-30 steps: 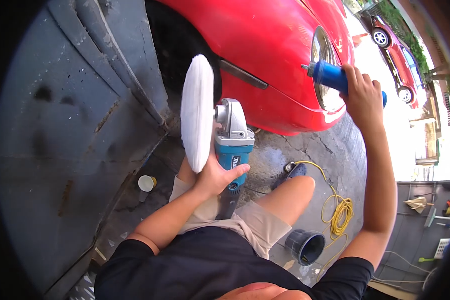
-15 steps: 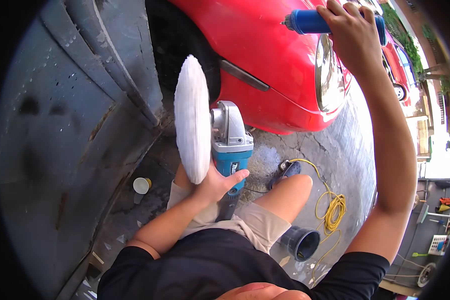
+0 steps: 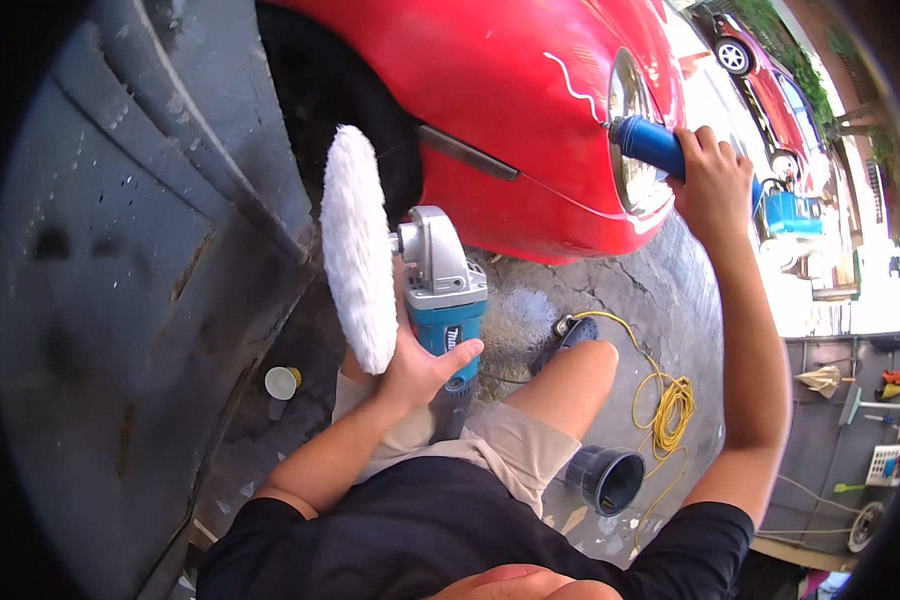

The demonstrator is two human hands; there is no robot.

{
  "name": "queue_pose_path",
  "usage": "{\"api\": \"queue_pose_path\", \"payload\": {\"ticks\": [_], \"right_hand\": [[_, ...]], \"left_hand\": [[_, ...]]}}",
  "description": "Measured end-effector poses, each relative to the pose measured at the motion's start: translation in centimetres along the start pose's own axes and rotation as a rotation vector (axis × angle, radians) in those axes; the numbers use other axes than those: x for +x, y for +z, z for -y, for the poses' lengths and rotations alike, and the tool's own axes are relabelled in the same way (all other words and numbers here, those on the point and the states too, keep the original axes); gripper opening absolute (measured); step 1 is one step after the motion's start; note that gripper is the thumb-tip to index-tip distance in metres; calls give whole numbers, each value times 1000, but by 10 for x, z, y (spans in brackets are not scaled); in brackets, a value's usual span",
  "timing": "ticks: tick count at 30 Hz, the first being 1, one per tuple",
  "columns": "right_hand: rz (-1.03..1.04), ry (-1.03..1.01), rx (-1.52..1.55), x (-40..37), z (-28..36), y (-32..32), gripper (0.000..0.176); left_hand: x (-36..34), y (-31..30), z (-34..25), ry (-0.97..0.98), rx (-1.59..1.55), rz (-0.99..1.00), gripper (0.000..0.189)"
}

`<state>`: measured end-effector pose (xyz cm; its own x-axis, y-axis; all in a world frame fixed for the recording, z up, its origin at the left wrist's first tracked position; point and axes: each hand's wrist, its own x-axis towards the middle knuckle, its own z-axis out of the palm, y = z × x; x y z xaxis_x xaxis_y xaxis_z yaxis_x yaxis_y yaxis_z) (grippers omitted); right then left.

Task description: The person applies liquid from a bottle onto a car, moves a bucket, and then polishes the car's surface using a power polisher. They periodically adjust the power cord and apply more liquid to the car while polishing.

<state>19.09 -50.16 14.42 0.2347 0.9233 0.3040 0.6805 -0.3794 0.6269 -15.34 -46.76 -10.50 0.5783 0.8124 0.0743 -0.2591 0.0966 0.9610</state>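
Observation:
My left hand (image 3: pixel 420 370) is wrapped round the teal body of an electric polisher (image 3: pixel 448 318), which rests across my lap with its grey metal head up. Its fluffy white wool pad (image 3: pixel 357 250) stands on edge, facing left. A blue squeeze bottle (image 3: pixel 650 143) is in the closed fingers of my right hand (image 3: pixel 715 185), tilted with its nozzle to the left. The nozzle tip is right at the end of a wavy white line of liquid (image 3: pixel 573 90) on the front of the red car (image 3: pixel 520 110), beside the headlight (image 3: pixel 630 130).
A dark grey panel (image 3: pixel 100 270) runs along my left. On the ground are a small cup (image 3: pixel 281 382), a black bucket (image 3: pixel 612 482) and a coiled yellow cord (image 3: pixel 673 415). Tools hang on a board (image 3: pixel 820 430) at right. Another red car (image 3: pixel 780 100) stands farther off.
My right hand has come down, bringing the bottle's nozzle to the car, and a white wavy line now shows on the red paint. The polisher has shifted slightly left in view.

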Motion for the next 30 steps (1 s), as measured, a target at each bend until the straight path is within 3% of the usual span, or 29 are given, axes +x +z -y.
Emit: {"api": "queue_pose_path", "payload": {"ticks": [4,6,8,12,16,18,20,22,24,30], "right_hand": [[79,450,849,-97,-7,70,66],[104,700,1078,-157,10,86,69],[-140,819,1131,-232,34,124,75],[-409,1256,1263,-372,96,163,86],[-439,1683,1196,-523,163,224,91],[-104,1825,817,-577,186,229,95],[107,1946,623,-628,214,240,98],[271,2070,567,-658,230,238,95],[391,2077,582,-703,250,251,93],[669,2113,553,-730,246,268,91]], "left_hand": [[1,5,-15,-38,-12,11,96],[3,7,-18,-12,24,11,94],[1,-1,0,-7,115,33,83],[0,-4,2,-81,160,72,69],[-1,-5,-10,-123,250,81,65],[-1,-10,-4,-121,263,84,65],[-3,-5,-10,-144,245,87,63],[-2,-6,-10,-149,249,96,63],[-3,0,-13,-135,182,60,56],[0,-4,-2,-219,5,27,57]]}}
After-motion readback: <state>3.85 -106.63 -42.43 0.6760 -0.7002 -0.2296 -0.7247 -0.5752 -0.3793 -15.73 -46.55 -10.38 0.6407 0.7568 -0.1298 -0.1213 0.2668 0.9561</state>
